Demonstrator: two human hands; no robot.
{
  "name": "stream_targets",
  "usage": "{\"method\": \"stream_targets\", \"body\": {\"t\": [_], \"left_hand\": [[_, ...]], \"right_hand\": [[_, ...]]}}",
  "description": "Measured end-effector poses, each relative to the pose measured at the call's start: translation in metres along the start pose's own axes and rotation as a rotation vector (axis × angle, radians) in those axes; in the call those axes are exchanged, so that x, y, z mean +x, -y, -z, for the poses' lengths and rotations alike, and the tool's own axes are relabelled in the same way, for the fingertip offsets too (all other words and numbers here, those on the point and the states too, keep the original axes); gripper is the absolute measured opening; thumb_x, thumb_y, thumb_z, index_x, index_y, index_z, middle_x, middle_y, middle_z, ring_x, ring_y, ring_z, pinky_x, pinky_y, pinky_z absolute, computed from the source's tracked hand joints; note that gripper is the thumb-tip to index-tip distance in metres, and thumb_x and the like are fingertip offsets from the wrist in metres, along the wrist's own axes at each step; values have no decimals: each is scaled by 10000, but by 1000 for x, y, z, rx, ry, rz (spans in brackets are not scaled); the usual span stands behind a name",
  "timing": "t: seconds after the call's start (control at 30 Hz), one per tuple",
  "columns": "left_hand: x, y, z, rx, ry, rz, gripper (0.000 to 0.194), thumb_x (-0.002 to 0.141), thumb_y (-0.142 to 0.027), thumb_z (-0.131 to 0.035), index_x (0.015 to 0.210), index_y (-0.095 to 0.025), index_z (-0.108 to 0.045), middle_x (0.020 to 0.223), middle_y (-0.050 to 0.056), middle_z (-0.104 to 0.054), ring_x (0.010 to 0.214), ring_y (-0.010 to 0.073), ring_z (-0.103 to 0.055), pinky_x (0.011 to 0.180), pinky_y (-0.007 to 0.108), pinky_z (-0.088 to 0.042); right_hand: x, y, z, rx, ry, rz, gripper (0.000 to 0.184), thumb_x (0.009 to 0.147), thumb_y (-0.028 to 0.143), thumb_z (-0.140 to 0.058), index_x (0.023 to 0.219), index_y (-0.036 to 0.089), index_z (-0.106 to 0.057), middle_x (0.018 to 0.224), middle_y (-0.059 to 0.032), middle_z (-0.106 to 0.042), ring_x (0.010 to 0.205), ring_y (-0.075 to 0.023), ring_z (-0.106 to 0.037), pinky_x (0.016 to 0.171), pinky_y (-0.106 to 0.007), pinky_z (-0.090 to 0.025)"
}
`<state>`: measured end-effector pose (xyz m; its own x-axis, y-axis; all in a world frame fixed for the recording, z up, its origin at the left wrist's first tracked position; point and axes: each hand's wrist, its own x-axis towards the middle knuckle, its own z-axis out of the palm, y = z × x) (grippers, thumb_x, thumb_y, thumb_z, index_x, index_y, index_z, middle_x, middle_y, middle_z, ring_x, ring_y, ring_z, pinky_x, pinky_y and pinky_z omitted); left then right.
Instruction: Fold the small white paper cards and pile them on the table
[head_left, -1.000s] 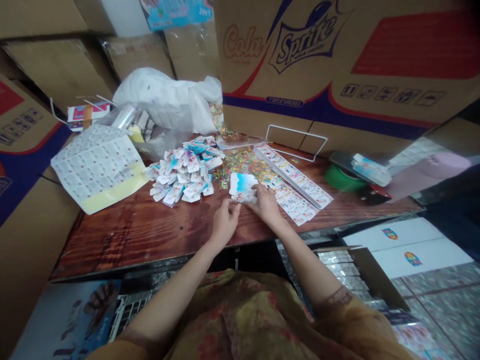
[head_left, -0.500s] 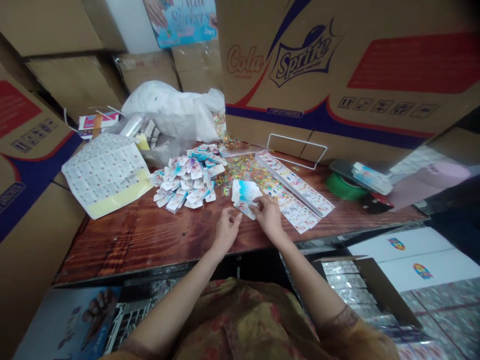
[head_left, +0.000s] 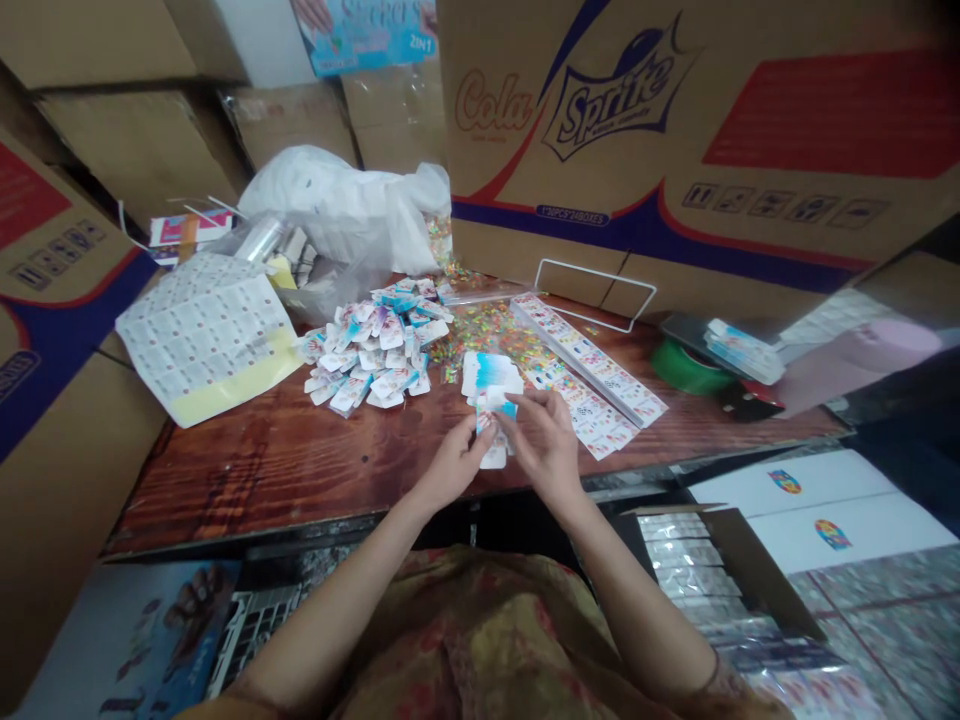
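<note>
My left hand and my right hand hold a small blue-and-white cardboard packet between their fingertips, near the table's front edge. The left fingers pinch its left side, while the right thumb and fingers are at its upper right. Part of the packet is covered by the fingers. Just behind it lies a stack of flat blue-and-white packets. Left of my hands is a heap of small folded packets. Small bright-coloured pieces are scattered behind the stack.
Printed card strips lie right of my hands, before a white wire frame. A large Sprite carton walls the back. Printed sheets and a white bag are at the left; green tape sits at the right.
One packet has come off the stack toward me and now stands raised between both hands. My right hand has moved slightly right and nearer. The heap on the left looks unchanged.
</note>
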<state>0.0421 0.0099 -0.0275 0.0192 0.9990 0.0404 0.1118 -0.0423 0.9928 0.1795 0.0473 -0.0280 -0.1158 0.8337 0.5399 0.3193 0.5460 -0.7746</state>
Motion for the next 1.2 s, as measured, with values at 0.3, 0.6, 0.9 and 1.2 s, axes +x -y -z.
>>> {"method": "stream_targets", "body": {"t": [0.3, 0.6, 0.9, 1.2], "left_hand": [[-10, -9, 14, 285, 144, -26, 253, 899, -354, -431, 991, -144, -541, 879, 34, -606, 776, 146, -540, 702, 259, -432], [-8, -1, 10, 25, 326, 225, 134, 743, -264, -524, 660, -159, -530, 556, -19, -547, 527, 109, -514, 516, 221, -418], [-11, -11, 9, -74, 176, 185, 302, 604, -350, -744, 720, -121, -584, 619, -34, -530, 557, 65, -442, 518, 184, -356], [-15, -15, 10, 51, 140, 124, 434, 579, -379, -798, 855, -148, -553, 740, -22, -584, 639, 102, -522, 592, 209, -407]], "right_hand": [[5, 6, 6, -166, 117, 300, 75, 867, 247, -596, 870, 226, -668, 834, -33, -645, 801, -189, -586, 911, -433, -419], [-7, 31, 15, -102, 433, 236, 165, 895, 197, -485, 820, 246, -623, 805, 17, -683, 773, -157, -640, 1113, -522, -193], [-5, 30, 21, 353, 231, -186, 223, 768, 322, -700, 962, 233, -636, 864, -29, -657, 771, -175, -613, 770, -335, -485], [1, 24, 8, 850, 413, -806, 308, 548, 301, -846, 758, 183, -655, 743, 9, -693, 627, -126, -628, 610, -240, -496]]}}
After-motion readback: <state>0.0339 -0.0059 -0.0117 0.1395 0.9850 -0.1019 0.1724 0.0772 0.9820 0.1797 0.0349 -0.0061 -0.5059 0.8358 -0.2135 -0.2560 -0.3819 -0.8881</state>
